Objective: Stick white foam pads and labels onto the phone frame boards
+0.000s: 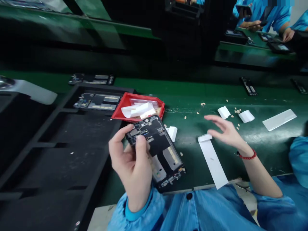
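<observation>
Firmly, the left hand (131, 163) holds the phone frame (157, 150); right hand (225, 131) spread wide above a paper strip (213, 160).

Your view is dim and soft, with light falling from above.

You get pale sheen on the green conveyor-topped bench (240, 96) and near-glare on the long white paper strip (213, 160), while the black compartmented plastic tray (60, 154) sinks into shadow with little detail. Your right hand (226, 131) smears with motion blur, and the bench lines bow and tilt toward the frame's edges.
</observation>
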### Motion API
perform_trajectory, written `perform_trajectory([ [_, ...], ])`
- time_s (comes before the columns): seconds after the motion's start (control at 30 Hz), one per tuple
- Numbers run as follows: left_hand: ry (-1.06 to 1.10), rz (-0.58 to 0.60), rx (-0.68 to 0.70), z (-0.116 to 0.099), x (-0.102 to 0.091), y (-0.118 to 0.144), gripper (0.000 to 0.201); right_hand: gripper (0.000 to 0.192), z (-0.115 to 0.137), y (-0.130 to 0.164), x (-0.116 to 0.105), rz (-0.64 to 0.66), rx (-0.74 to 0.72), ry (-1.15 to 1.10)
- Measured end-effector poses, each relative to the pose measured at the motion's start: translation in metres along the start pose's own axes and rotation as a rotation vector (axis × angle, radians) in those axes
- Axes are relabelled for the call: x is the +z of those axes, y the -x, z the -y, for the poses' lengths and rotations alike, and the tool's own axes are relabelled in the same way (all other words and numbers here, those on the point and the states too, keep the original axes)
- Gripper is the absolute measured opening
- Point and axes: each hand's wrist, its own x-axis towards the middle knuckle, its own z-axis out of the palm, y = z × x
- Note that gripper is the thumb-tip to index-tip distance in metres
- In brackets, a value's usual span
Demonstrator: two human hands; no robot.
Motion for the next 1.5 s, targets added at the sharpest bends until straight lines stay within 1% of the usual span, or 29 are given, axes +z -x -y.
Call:
perform_trajectory([
  [0.03, -0.047, 0.009, 0.005, 0.003, -0.004, 0.000, 0.029, 0.044, -0.012, 0.007, -0.004, 0.053, 0.016, 0.030],
  [0.07, -0.101, 0.036, 0.016, 0.006, -0.006, 0.000, 0.025, 0.042, -0.021, 0.014, -0.006, 0.088, 0.029, 0.043],
  [0.1, -0.153, 0.078, 0.029, 0.009, -0.006, 0.001, 0.021, 0.036, -0.026, 0.020, -0.005, 0.105, 0.039, 0.057],
  [0.17, -0.239, 0.181, 0.065, 0.013, -0.002, 0.005, 0.018, 0.019, -0.027, 0.028, 0.000, 0.091, 0.057, 0.077],
  [0.27, -0.260, 0.371, 0.093, 0.015, 0.012, 0.012, 0.021, 0.018, -0.012, 0.032, 0.003, 0.038, 0.063, 0.085],
  [0.37, -0.246, 0.550, 0.106, 0.015, 0.028, 0.018, 0.018, 0.019, 0.006, 0.034, 0.002, 0.007, 0.036, 0.083],
  [0.47, -0.243, 0.678, 0.196, 0.018, 0.041, 0.024, 0.021, 0.019, 0.016, 0.037, 0.003, -0.019, 0.003, 0.089],
  [0.53, -0.231, 0.729, 0.245, 0.022, 0.048, 0.028, 0.014, 0.018, 0.017, 0.039, 0.005, -0.030, -0.016, 0.103],
  [0.6, -0.223, 0.745, 0.261, 0.025, 0.051, 0.031, 0.009, 0.016, 0.016, 0.041, 0.005, -0.032, -0.035, 0.129],
  [0.67, -0.224, 0.746, 0.262, 0.028, 0.052, 0.033, 0.011, 0.012, 0.015, 0.042, 0.000, -0.030, -0.057, 0.158],
  [0.8, -0.226, 0.751, 0.261, 0.028, 0.052, 0.033, 0.011, 0.017, 0.017, 0.042, -0.019, -0.022, -0.127, 0.171],
  [0.9, -0.227, 0.761, 0.257, 0.029, 0.052, 0.033, 0.012, 0.010, 0.020, 0.040, -0.029, 0.000, -0.169, 0.166],
  [0.97, -0.229, 0.773, 0.252, 0.030, 0.053, 0.033, 0.012, 0.007, 0.020, 0.038, -0.030, 0.017, -0.185, 0.172],
  [1.13, -0.252, 0.788, 0.225, 0.033, 0.053, 0.032, 0.013, 0.006, 0.015, 0.035, -0.025, 0.046, -0.223, 0.216],
  [1.3, -0.306, 0.777, 0.146, 0.036, 0.057, 0.031, 0.015, 0.012, 0.017, 0.038, -0.025, 0.096, -0.293, 0.259],
  [1.4, -0.352, 0.770, 0.092, 0.040, 0.062, 0.029, 0.016, 0.012, 0.023, 0.042, -0.028, 0.122, -0.275, 0.216],
  [1.47, -0.389, 0.782, 0.060, 0.042, 0.065, 0.026, 0.015, 0.011, 0.028, 0.042, -0.030, 0.092, -0.216, 0.162],
  [1.5, -0.408, 0.790, 0.048, 0.042, 0.065, 0.024, 0.018, 0.011, 0.031, 0.041, -0.030, 0.075, -0.186, 0.141],
])
